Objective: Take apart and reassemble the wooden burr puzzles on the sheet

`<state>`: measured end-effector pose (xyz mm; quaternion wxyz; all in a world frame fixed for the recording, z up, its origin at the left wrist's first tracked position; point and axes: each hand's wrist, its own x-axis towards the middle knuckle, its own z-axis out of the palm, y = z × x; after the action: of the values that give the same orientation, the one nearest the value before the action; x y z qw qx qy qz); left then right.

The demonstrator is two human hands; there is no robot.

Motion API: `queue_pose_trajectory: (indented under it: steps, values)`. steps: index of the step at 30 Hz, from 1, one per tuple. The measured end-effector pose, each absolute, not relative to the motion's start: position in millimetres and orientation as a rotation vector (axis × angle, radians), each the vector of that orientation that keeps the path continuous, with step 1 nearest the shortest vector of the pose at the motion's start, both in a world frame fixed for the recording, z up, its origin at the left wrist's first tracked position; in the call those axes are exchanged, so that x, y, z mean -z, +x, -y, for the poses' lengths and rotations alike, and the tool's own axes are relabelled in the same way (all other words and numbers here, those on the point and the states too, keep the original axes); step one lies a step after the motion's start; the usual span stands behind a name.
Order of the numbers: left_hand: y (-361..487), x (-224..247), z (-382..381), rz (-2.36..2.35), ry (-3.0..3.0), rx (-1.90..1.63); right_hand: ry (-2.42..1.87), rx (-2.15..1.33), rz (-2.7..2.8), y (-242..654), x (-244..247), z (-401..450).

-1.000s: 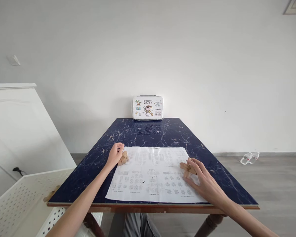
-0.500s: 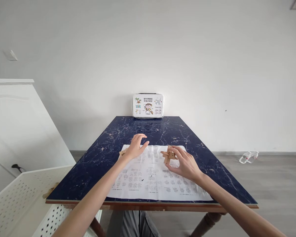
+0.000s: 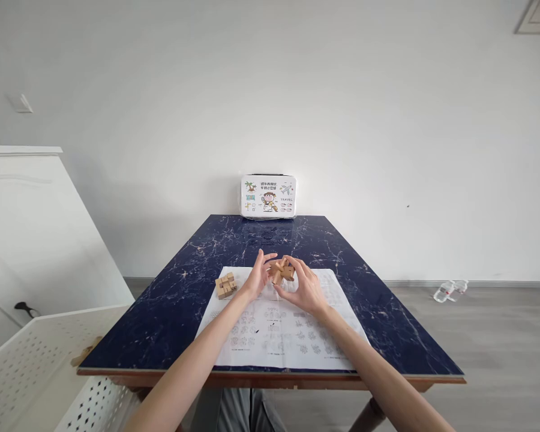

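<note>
A wooden interlocking puzzle (image 3: 281,272) of crossed bars is held above a printed paper sheet (image 3: 279,342). My right hand (image 3: 306,289) grips it from the right between thumb and fingers. My left hand (image 3: 257,279) is beside its left side, fingers apart; whether the fingertips touch the puzzle is hard to tell. Left of my left hand, a second wooden block puzzle (image 3: 225,286) rests on the sheet's upper left corner. The sheet shows rows of small diagrams and lies on the dark blue marbled table (image 3: 171,306).
A white case (image 3: 268,197) with cartoon prints stands at the table's far edge against the wall. A white perforated basket (image 3: 94,402) is at the lower left, beside a white cabinet (image 3: 31,222). Clear bottles (image 3: 450,291) lie on the floor at right.
My right hand has moved left with the puzzle, towards the sheet's middle. My left hand has shifted slightly right beside it, uncovering the block puzzle at left.
</note>
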<state>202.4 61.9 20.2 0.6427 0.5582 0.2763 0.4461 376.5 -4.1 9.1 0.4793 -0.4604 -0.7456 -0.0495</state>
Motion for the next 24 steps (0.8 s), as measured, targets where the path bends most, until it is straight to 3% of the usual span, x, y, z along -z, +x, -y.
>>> queue_pose_trajectory:
  steps: [24]
  values:
    - [202,-14,-57,-0.597,1.193,-1.024,-1.088,-0.077,1.780,389,5,-7]
